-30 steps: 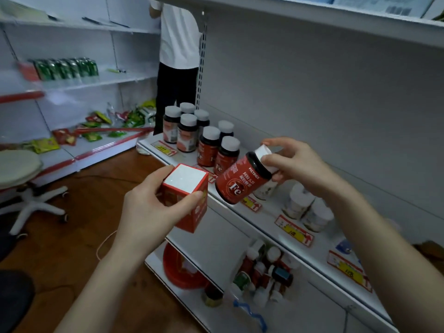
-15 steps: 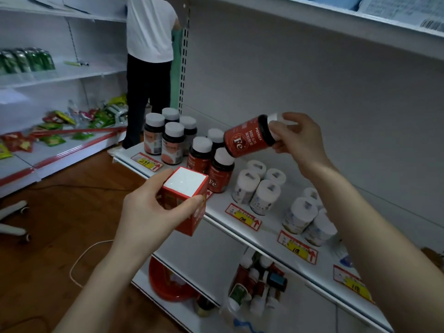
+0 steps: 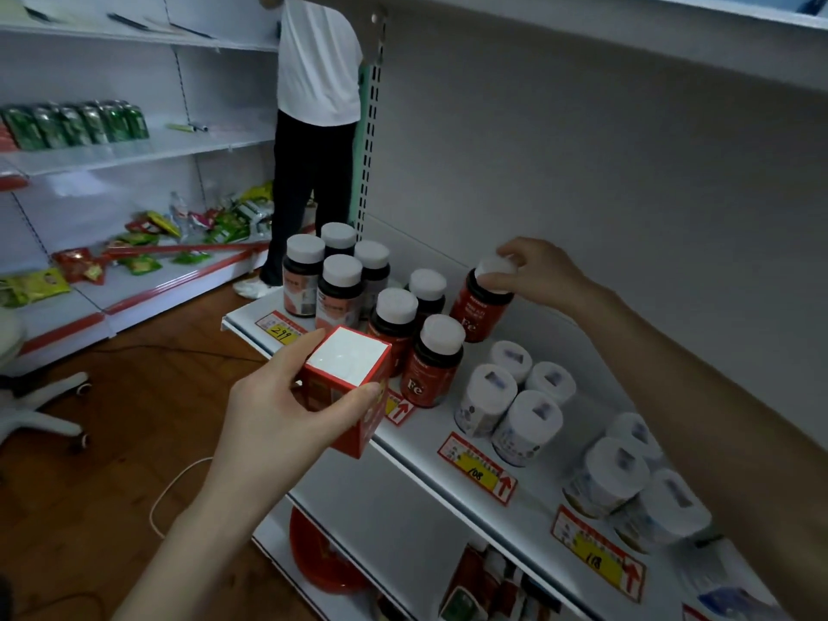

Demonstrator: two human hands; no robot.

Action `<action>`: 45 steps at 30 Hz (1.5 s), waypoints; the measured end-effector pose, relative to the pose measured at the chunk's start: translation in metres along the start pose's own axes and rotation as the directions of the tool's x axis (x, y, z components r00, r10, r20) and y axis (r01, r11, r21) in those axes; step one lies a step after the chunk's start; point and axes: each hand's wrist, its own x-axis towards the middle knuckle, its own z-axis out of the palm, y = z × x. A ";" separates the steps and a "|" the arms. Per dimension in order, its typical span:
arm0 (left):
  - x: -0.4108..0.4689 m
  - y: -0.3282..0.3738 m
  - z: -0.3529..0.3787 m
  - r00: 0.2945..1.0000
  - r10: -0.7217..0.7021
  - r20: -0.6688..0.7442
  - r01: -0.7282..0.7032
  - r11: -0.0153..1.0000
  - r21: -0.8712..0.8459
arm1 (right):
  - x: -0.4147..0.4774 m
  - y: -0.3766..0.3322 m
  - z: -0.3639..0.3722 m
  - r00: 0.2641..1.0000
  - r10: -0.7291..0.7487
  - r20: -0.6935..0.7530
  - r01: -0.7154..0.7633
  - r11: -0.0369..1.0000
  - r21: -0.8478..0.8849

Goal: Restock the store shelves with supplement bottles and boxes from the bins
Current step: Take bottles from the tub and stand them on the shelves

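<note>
Both hands are seen from above. The right hand is closed by its fingertips on the white cap of a red bottle, which stands at the back of the white shelf, toward 1 o'clock from the middle of the view. The bottle's long axis is nearly upright, with the cap tilted slightly toward the back wall; "Fe" is read on its red label. Whether its base rests fully on the shelf cannot be told.

The left hand is wrapped around a red box, thumb on the near face and fingers on the far side. The box is held in the air in front of the shelf edge, near 7 o'clock from the red bottle, with its glossy white top turned upward and one corner pointing toward the camera.

Three more red-labelled bottles with white caps are counted just beside the held one, at its 8 o'clock. Four dark bottles with pale labels are grouped toward 10 o'clock. Eight white jars are counted toward 4 o'clock, in two groups of four. Four price tags are seen fully along the shelf front. A standing person is visible at 12 o'clock.
</note>
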 end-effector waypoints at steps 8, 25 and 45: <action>0.008 -0.005 0.007 0.999 -0.041 -0.029 0.042 0.998 0.040 | 0.017 0.007 0.032 0.988 0.014 0.153 -0.019 0.999 0.031; 0.015 -0.010 0.020 0.999 -0.023 -0.031 0.026 0.996 0.088 | 0.019 0.012 0.048 0.957 0.032 0.287 -0.060 0.994 0.089; 0.032 0.016 -0.020 0.964 -0.070 0.256 0.155 0.931 -0.331 | -0.133 -0.072 0.041 0.992 -0.111 0.060 0.055 0.810 0.584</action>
